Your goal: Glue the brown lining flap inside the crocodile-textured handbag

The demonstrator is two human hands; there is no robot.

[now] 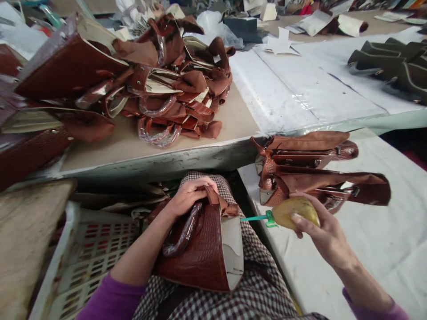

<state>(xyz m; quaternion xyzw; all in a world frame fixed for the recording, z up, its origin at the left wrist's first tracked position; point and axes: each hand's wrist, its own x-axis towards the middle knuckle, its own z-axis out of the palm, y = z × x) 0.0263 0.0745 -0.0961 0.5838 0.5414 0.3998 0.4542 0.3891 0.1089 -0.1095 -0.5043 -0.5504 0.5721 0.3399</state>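
Note:
A brown crocodile-patterned handbag [196, 253] rests on my lap, its pale inner side facing right. My left hand [191, 195] is closed on the bag's upper edge, above a plastic-wrapped handle [183, 233]. In my right hand [320, 226] is a yellowish squeeze bottle [293, 214], gripped between thumb and fingers. Its thin green nozzle [255, 218] points left, with the tip close to the bag's pale side edge; whether it touches, I cannot tell.
Two brown bag pieces [320, 186] lie on the white surface [376, 249] at right. A heap of brown bags [180, 84] covers the table's left part. Dark green bag pieces [396, 66] stand far right. A white plastic crate [95, 253] sits at lower left beside a board [30, 240].

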